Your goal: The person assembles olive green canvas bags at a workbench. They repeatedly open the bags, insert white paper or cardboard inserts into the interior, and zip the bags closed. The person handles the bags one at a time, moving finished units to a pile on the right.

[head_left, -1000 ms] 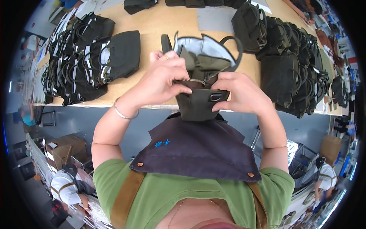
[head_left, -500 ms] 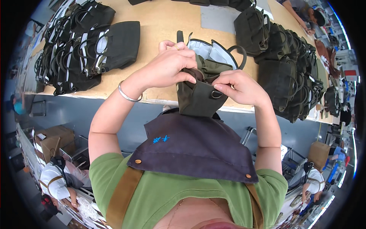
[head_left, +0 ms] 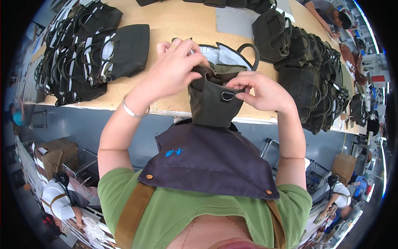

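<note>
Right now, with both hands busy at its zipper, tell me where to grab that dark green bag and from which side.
Take the dark green bag by its lower body, coming from below, near the table edge. That part hangs free and unobstructed, while the left hand and right hand crowd its top at the zipper and the metal ring. This is a judgement.

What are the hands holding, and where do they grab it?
Both hold a dark green bag. The left hand pinches its top edge by the zipper; the right hand grips the top corner by the metal ring.

Olive bag (head_left: 213, 103) lifted nearer; hands unchanged.
</note>
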Available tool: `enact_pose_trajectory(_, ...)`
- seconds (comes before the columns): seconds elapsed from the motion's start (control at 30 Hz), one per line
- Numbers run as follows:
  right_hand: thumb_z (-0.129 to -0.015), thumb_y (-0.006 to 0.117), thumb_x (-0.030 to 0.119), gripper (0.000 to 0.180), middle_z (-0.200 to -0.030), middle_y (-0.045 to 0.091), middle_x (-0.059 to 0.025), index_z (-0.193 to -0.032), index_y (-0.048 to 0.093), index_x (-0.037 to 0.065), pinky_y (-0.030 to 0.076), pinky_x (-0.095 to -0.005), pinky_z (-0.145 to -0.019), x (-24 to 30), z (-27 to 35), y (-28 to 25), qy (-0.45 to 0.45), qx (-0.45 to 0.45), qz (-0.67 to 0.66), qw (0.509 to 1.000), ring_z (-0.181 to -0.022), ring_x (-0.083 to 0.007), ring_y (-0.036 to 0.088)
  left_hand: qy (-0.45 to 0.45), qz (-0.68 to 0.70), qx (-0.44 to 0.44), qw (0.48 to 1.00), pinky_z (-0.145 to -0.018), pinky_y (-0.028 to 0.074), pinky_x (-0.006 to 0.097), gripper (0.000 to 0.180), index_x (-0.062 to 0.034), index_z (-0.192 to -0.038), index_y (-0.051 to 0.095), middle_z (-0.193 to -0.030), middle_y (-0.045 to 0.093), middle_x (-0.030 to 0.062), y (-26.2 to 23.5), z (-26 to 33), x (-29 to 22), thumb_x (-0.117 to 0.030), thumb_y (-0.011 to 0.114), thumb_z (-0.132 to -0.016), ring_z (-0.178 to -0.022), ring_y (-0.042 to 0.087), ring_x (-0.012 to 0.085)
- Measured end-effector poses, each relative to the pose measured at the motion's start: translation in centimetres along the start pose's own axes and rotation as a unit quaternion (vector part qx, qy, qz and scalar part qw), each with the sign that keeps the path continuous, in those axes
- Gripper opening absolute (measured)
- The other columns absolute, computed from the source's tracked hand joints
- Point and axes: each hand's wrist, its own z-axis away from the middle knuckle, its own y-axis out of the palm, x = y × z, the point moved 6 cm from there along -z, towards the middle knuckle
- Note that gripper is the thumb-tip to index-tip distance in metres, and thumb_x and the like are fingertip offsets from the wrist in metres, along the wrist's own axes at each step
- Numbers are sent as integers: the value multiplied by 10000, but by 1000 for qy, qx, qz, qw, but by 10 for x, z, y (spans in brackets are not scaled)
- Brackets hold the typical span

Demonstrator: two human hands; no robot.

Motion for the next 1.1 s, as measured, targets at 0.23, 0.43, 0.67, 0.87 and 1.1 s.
enact_pose_trajectory(0.23,-760,649,-6,248,-888,649,-104,-1005,679,11,529,-321,-651,-1,-9,0,10,11,28,1000,-726,-221,640,3,117,30,993,-734,455,382,162,-48,-998,657,-834,594,92,26,8,-31,-112,644,-850,-846,558,292)
enact_pose_trajectory(0.43,-816,669,36,147,-852,644,-102,-959,684,2,500,-317,-652,-4,-9,-2,24,37,-1,999,-746,-216,629,-28,189,18,981,-692,458,379,109,-12,-901,692,-719,593,111,23,8,-27,-105,658,-855,-748,567,282)
enact_pose_trajectory(0.67,-857,647,64,94,-819,631,-109,-926,673,6,480,-350,-667,-5,-9,5,-20,15,-1,1000,-758,-256,612,-17,214,0,977,-655,450,360,90,-27,-900,695,-707,595,95,25,10,-28,-93,676,-843,-717,553,265)
enact_pose_trajectory(0.87,-844,658,95,85,-795,584,-101,-910,654,41,477,-382,-643,8,0,15,-96,-42,34,994,-758,-283,594,48,165,-46,984,-613,427,341,104,-55,-874,696,-679,538,71,23,15,-45,-84,719,-776,-656,495,240)
enact_pose_trajectory(1.1,-809,703,133,122,-762,541,-84,-898,654,66,489,-388,-658,-52,5,66,-64,-165,166,970,-768,-286,582,82,51,-82,992,-639,441,344,233,-78,-916,685,-706,532,35,96,33,-15,-88,766,-698,-667,488,228)
